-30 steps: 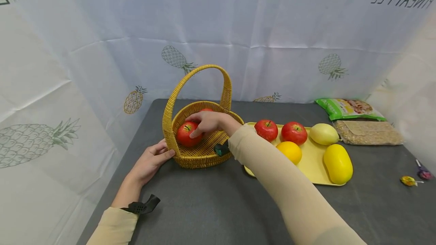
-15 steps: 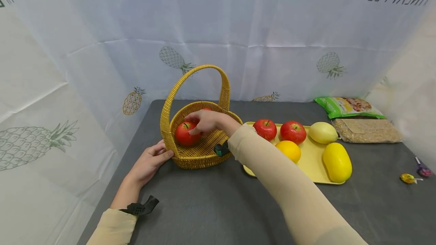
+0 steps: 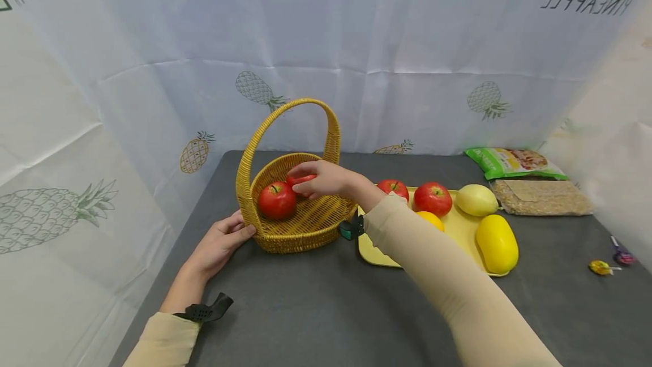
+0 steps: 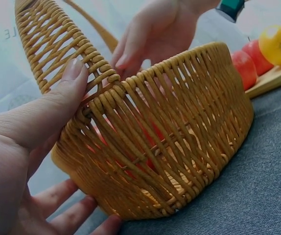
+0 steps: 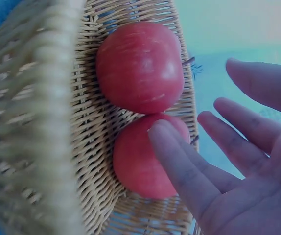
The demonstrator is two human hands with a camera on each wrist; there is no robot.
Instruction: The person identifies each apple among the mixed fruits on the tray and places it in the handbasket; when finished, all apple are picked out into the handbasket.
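Two red apples lie in a yellow wicker basket (image 3: pixel 305 241), the near apple (image 3: pixel 277 200) touching the far apple (image 5: pixel 152 155). In the head view the far apple is mostly hidden by my right hand (image 3: pixel 326 179). My right hand hovers over the basket with fingers extended and spread, no fruit in its grasp. In the right wrist view a fingertip overlaps the far apple; whether it touches cannot be told. My left hand (image 3: pixel 220 241) holds the basket's left end. Its thumb (image 4: pixel 64 98) presses by the handle base, and its other fingers lie along the outer wall.
Right of the basket, a yellow tray (image 3: pixel 466 237) bears red apples (image 3: pixel 432 199), an orange (image 3: pixel 432 219), a pale yellow fruit (image 3: pixel 476 200) and a yellow mango-like fruit (image 3: pixel 497 244). Packets (image 3: pixel 542 197) and lollipops (image 3: pixel 602 267) lie farther right. A pineapple-print curtain (image 3: pixel 407 72) hangs behind.
My right hand has let go of the near apple and moved up and right, its fingers spreading. That apple stays in the basket. The left hand keeps its place.
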